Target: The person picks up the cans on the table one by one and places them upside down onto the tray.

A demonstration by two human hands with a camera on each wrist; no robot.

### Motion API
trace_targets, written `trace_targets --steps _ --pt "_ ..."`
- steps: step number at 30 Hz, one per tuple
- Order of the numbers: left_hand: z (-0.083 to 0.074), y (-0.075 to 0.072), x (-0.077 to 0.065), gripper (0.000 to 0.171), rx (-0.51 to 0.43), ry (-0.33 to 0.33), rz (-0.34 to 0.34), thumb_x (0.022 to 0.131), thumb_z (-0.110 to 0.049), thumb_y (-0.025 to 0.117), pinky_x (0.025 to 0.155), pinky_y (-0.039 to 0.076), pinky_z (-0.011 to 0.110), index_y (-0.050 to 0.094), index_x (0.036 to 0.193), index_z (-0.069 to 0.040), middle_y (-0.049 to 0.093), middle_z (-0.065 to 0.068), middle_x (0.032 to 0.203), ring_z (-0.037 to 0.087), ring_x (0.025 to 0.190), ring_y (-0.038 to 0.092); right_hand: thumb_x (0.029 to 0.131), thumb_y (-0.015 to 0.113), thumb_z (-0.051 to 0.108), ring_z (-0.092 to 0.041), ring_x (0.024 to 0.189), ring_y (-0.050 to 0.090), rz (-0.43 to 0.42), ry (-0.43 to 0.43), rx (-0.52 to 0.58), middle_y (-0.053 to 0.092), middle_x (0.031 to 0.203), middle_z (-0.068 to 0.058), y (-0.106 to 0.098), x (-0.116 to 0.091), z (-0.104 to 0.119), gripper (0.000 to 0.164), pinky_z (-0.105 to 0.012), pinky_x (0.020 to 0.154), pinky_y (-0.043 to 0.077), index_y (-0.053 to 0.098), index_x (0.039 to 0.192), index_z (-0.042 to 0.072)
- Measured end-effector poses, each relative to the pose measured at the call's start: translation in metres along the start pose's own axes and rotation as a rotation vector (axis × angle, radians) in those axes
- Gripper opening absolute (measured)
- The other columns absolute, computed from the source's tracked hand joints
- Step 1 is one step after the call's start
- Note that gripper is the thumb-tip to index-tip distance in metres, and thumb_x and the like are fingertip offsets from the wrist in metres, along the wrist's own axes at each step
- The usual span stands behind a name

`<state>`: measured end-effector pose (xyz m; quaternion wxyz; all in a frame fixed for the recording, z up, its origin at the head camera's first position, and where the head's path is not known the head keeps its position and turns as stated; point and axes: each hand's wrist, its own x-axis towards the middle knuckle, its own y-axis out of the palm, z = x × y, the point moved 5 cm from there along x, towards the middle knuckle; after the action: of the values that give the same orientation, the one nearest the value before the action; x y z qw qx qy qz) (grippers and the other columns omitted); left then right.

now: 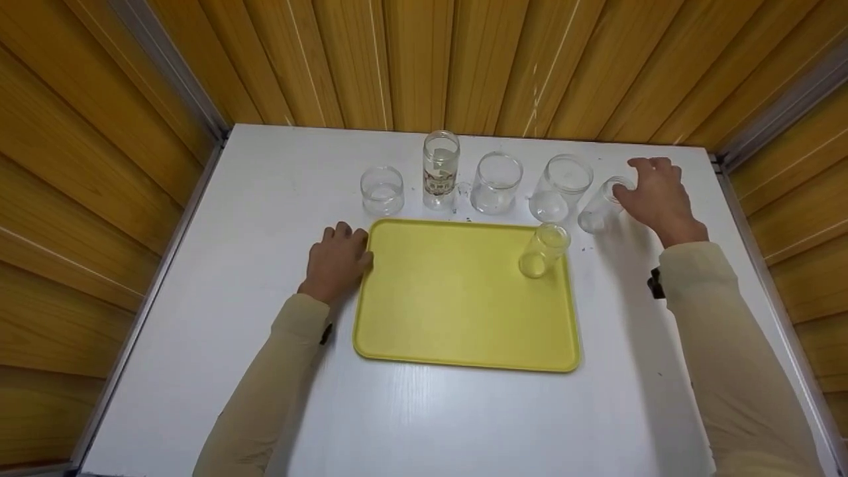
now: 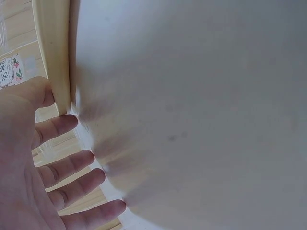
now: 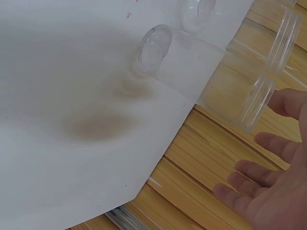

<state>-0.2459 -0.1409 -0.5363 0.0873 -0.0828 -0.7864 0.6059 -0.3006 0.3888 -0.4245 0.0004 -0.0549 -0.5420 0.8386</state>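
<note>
Five clear, open-topped vessels (image 1: 495, 195) line the far edge of the white bench (image 1: 464, 421). Rightmost, nearest the far right corner: slim, colourless, glass-like cylindrical cup (image 1: 597, 213), upright, banded mouth. My right hand (image 1: 659, 199) unclenched, thumb by its rim, contact uncertain. My left hand (image 1: 336, 260) relaxed, thumb on the yellow rectangular tray (image 1: 450, 298)'s left edge. Similar slim cup (image 1: 544, 252) stands at the tray's far right corner.

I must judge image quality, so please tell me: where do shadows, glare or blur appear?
Head view: soft shadow beside the right sleeve, mild glare low on the table; left wrist: blurred shadows by the fingers; right wrist: two soft shadows beside the nearer glass.
</note>
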Motion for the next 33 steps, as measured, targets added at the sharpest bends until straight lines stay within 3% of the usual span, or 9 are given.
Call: trace_targets --steps 7,14,22,33 --pt "0.001 0.002 0.0 0.037 -0.001 0.003 0.004 0.107 -0.037 0.057 0.069 0.056 0.054 0.066 0.132 -0.011 0.057 0.019 0.122 0.037 0.103 0.054 0.107 0.05 0.043 -0.059 0.144 0.026 0.059 -0.055 -0.016 0.025 0.16 -0.04 0.003 0.0 0.014 0.073 -0.076 0.11 0.031 0.037 0.159 -0.006" --pt "0.003 0.005 0.002 0.038 0.006 0.002 0.016 0.108 -0.038 0.056 0.071 0.056 0.054 0.065 0.134 -0.012 0.057 0.018 0.125 0.037 0.104 0.054 0.103 0.063 0.026 -0.061 0.136 0.037 0.119 -0.082 -0.052 0.034 0.149 -0.044 0.007 -0.002 0.014 0.067 -0.074 0.109 0.034 0.04 0.153 -0.011" --pt "0.003 0.005 0.001 0.038 0.007 0.002 0.014 0.108 -0.038 0.056 0.072 0.056 0.054 0.065 0.134 -0.011 0.057 0.018 0.124 0.037 0.105 0.054 0.102 0.061 0.017 -0.057 0.125 0.047 0.106 -0.064 -0.003 0.037 0.144 -0.046 0.01 -0.005 0.01 0.062 -0.07 0.108 0.039 0.039 0.149 -0.017" --pt "0.002 0.003 0.0 0.037 0.0 0.004 0.002 0.108 -0.036 0.056 0.072 0.056 0.056 0.065 0.133 -0.01 0.057 0.019 0.123 0.038 0.106 0.054 0.103 0.057 0.014 -0.054 0.125 0.046 0.082 -0.075 0.066 0.033 0.146 -0.045 0.006 -0.018 0.013 0.056 -0.07 0.106 0.039 0.041 0.15 -0.012"
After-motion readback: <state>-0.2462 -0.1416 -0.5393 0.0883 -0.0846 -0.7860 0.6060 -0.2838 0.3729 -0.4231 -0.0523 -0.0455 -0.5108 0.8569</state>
